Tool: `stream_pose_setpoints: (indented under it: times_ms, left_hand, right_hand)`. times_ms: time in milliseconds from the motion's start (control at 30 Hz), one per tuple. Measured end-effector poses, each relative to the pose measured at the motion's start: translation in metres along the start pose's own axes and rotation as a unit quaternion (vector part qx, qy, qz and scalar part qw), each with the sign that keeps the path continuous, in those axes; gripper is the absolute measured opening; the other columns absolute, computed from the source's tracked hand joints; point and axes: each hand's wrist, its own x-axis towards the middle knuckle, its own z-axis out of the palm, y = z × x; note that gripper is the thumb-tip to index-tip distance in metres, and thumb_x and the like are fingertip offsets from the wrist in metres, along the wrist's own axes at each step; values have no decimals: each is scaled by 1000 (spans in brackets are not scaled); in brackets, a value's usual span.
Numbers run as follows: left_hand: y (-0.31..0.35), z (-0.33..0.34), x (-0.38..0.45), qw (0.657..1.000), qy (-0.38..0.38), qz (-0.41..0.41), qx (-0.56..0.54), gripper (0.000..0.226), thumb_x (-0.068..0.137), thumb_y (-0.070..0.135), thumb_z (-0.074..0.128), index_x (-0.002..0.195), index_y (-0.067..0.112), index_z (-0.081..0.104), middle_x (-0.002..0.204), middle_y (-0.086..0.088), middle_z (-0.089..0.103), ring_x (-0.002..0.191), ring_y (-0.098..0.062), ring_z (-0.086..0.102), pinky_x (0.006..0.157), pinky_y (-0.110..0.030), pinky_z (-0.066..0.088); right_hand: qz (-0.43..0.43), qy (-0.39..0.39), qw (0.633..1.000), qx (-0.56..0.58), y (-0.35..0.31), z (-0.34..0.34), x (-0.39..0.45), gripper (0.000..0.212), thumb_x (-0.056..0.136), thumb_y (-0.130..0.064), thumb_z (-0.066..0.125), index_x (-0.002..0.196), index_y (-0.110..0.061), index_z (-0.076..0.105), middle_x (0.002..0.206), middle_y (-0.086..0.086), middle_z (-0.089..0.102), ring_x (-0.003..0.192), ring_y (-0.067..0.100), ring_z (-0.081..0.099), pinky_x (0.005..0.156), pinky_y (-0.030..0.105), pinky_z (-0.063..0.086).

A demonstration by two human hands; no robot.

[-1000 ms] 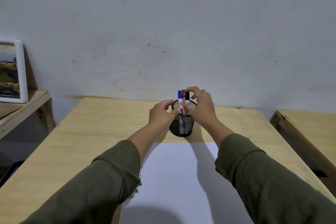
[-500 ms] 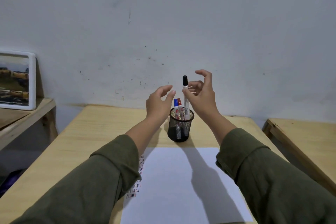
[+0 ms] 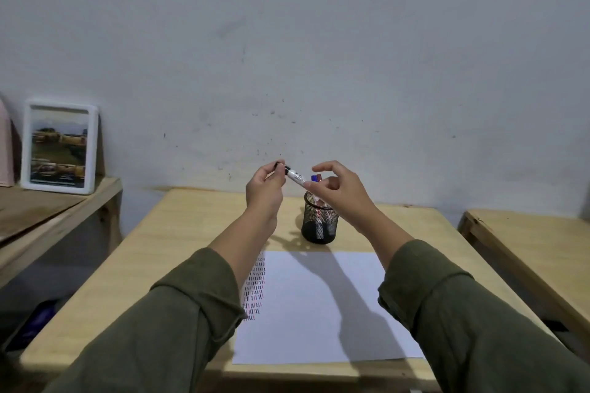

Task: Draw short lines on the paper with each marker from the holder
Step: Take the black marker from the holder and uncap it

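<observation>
A white marker with a black cap (image 3: 295,176) hangs tilted in the air above the black mesh holder (image 3: 319,223). My left hand (image 3: 265,189) pinches its black cap end. My right hand (image 3: 339,190) grips the other end of the barrel. A blue and a red marker (image 3: 316,178) still stand in the holder, partly hidden behind my right hand. The white paper (image 3: 322,306) lies on the wooden table (image 3: 178,242) in front of the holder. Rows of short black, red and blue lines (image 3: 256,285) fill its left edge.
A white-framed picture (image 3: 59,146) leans against the wall on a wooden shelf (image 3: 48,207) at the left. Another wooden table (image 3: 539,242) stands at the right, across a gap. The grey wall rises right behind the holder.
My right hand lifted the black-capped marker out of the holder and tipped it sideways. My left hand came off the holder and took hold of the cap end.
</observation>
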Motion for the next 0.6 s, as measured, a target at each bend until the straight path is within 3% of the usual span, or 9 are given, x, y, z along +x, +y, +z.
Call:
stream_pose_setpoints:
  times_ms: [67, 167, 367, 500, 600]
  left_hand:
    - [3, -8, -3, 998, 40, -17, -40, 14, 92, 26, 55, 82, 26, 64, 73, 8, 53, 63, -7, 42, 56, -20, 31]
    - [4, -22, -7, 993, 79, -44, -72, 10, 92, 25, 56, 88, 21, 65, 66, 7, 48, 53, -7, 33, 49, -21, 23]
    - [5, -27, -27, 995, 17, -69, -68, 6, 88, 24, 62, 83, 27, 61, 80, 10, 62, 73, -2, 50, 59, -21, 31]
    - [6, -25, -31, 992, -26, -76, -98, 7, 90, 23, 59, 84, 26, 61, 84, 11, 64, 83, -1, 56, 66, -22, 36]
    - [9, -28, -25, 984, -44, -83, -153, 13, 94, 21, 53, 84, 24, 61, 75, 15, 70, 82, 0, 59, 66, -21, 37]
  right_hand:
    - [10, 3, 1000, 14, -4, -2, -5, 29, 80, -24, 72, 106, -14, 60, 65, 3, 65, 54, 5, 58, 57, 19, 45]
    - [14, 13, 996, 82, -12, -1, -13, 24, 82, -17, 71, 104, -10, 63, 66, 8, 65, 45, 4, 54, 51, 17, 44]
    - [24, 15, 975, 219, -17, 15, -17, 6, 83, -17, 69, 88, -14, 69, 62, 3, 65, 55, 15, 57, 59, 25, 43]
    - [40, -33, 971, 232, -17, 29, -20, 12, 87, -21, 64, 94, -12, 68, 70, 6, 66, 58, 14, 58, 64, 26, 43]
    - [37, -50, 969, 241, -18, 32, -21, 10, 90, -19, 59, 94, -13, 67, 73, 6, 66, 61, 12, 60, 66, 24, 43]
